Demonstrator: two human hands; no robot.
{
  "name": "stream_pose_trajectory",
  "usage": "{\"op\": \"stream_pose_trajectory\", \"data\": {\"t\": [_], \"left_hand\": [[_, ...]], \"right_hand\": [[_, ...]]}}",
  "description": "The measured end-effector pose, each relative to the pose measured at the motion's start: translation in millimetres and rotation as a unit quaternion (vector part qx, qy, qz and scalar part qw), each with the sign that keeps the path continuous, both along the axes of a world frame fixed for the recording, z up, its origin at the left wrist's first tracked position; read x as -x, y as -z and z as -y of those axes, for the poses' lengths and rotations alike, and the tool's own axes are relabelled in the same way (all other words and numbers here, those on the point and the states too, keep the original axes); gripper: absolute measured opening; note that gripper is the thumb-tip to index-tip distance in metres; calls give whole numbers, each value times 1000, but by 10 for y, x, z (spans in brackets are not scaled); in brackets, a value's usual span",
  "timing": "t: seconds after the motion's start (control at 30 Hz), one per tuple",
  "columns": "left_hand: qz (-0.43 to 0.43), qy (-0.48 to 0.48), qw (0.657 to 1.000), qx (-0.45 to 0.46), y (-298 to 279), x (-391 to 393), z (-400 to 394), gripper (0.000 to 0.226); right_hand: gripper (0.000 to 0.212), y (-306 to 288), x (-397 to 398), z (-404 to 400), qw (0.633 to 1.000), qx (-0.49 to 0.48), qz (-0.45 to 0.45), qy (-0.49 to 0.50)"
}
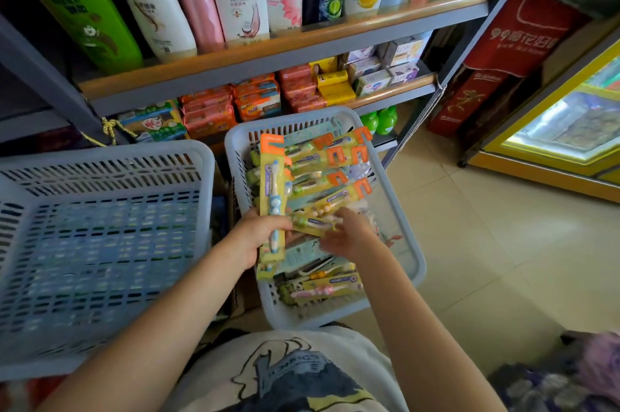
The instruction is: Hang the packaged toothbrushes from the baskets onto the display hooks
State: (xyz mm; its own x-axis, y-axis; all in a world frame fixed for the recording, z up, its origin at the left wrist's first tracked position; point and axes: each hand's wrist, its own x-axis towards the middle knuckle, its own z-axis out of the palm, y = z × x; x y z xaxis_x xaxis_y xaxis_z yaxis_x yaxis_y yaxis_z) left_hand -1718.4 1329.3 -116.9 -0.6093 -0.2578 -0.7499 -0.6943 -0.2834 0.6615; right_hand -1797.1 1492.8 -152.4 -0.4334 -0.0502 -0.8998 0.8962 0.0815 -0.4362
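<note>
Your left hand [260,237] grips a fanned bunch of toothbrush packs [303,188] near their bottom ends, in the middle of the frame. I think you hold them low so the orange hang tabs at the top stay free for hooks. Your right hand [347,237] reaches in beside it with its fingers loose on the lowest pack; I cannot tell if it pinches the pack or only touches it.

More packs lie in the full basket [407,210] under your hands. The other basket [201,156], at the left of the frame, shows only bare mesh.

The full basket's walls sit close around your hands, so lift straight up. The shelf [285,52] edge with bottles is just above. No hooks show here. There is open floor [503,244] at the right of the frame.
</note>
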Motion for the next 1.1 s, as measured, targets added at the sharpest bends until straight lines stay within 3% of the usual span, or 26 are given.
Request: {"op": "stream_pose_trajectory", "data": {"t": [0.07, 0.13, 0.27, 0.37, 0.6, 0.7, 0.83, 0.93, 1.1], "left_hand": [[-1, -2, 1000, -4, 62, 7, -3, 34], [-16, -5, 1000, -11, 96, 9, -6, 41], [-28, 3, 999, -30, 135, 13, 3, 45], [-33, 0, 999, -27, 170, 19, -3, 48], [-56, 1, 998, -12, 144, -13, 78, 38], [-89, 25, 996, 10, 43, -8, 139, 37], [-93, 9, 994, 51, -11, 25, 219, 30], [-75, -9, 995, 59, 5, 54, 236, 30], [-69, -59, 994, 58, 83, 57, 232, 32]], "right_hand": [[36, 133, -129, -33, 997, 32, 69, -11], [37, 219, -217, -20, 996, 51, 78, 10], [24, 322, -103, 37, 996, 32, -68, 46], [30, 302, 47, 74, 987, 8, -160, 21], [26, 388, 126, 184, 996, 10, -75, 56], [35, 375, 183, 320, 995, 39, -80, 53], [22, 412, 307, 491, 991, 47, -110, 62], [44, 456, 350, 624, 991, 74, -94, 60], [54, 437, 495, 772, 996, 42, -78, 26]]}}
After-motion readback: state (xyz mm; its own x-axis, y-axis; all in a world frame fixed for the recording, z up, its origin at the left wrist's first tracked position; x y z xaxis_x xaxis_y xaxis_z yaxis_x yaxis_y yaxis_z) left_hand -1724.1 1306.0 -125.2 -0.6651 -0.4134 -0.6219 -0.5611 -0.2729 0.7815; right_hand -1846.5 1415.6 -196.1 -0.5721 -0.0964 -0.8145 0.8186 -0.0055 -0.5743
